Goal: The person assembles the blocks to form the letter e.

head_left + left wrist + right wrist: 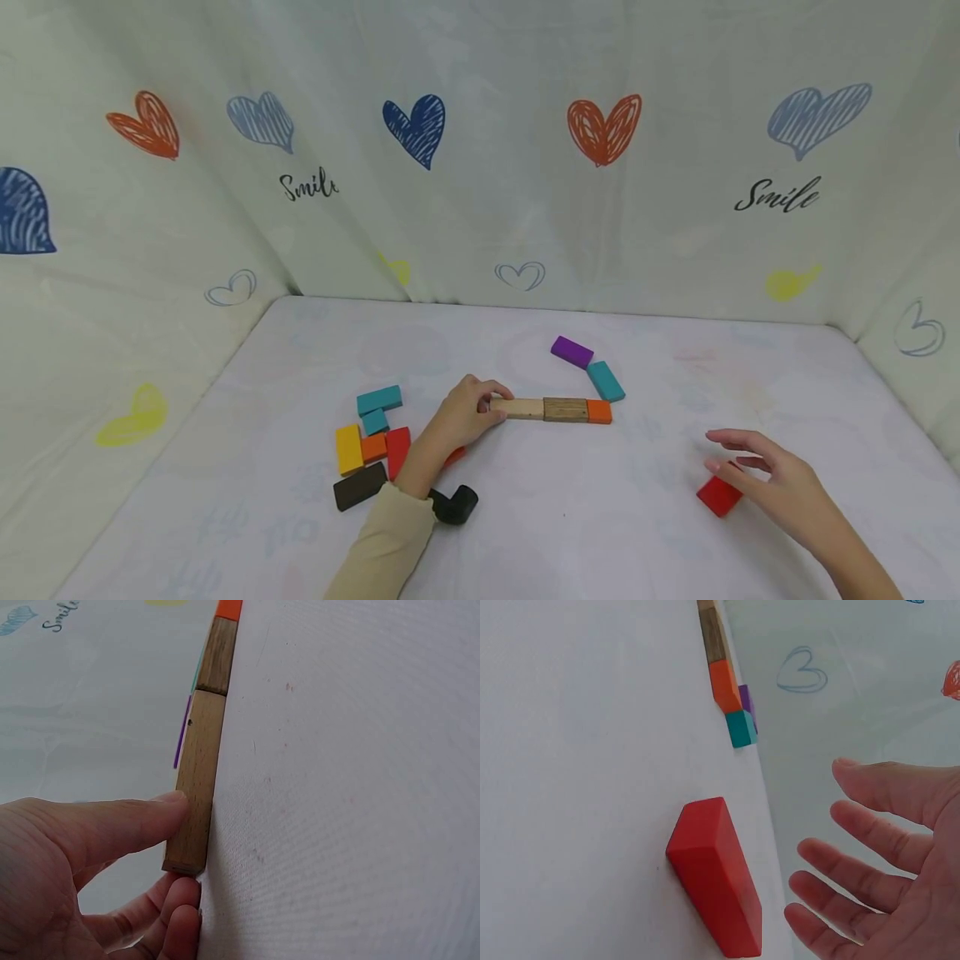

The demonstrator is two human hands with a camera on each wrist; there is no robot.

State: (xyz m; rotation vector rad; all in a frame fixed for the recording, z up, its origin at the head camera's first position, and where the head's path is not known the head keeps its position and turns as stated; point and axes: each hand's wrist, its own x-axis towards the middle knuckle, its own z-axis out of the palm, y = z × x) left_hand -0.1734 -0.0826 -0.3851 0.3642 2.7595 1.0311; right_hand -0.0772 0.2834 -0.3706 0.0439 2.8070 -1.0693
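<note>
Block, bare pale wood, lies on cloth, right end meeting dark block. Likely light, stiff, sturdy, not very slippery; best taken across its long sides, near the free end. Left hand pinches there; far fingertips partly hidden, so exact contact uncertain. Right hand, fingers loosely spread, holds nothing near red block.

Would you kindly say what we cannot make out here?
- Head: part of the black object, behind the left sleeve.
- Head: part of a red block, behind the left forearm.
- Left wrist: orange block, cut off by the top edge.
- Right wrist: pale wooden block, cut off by the top edge.
</note>
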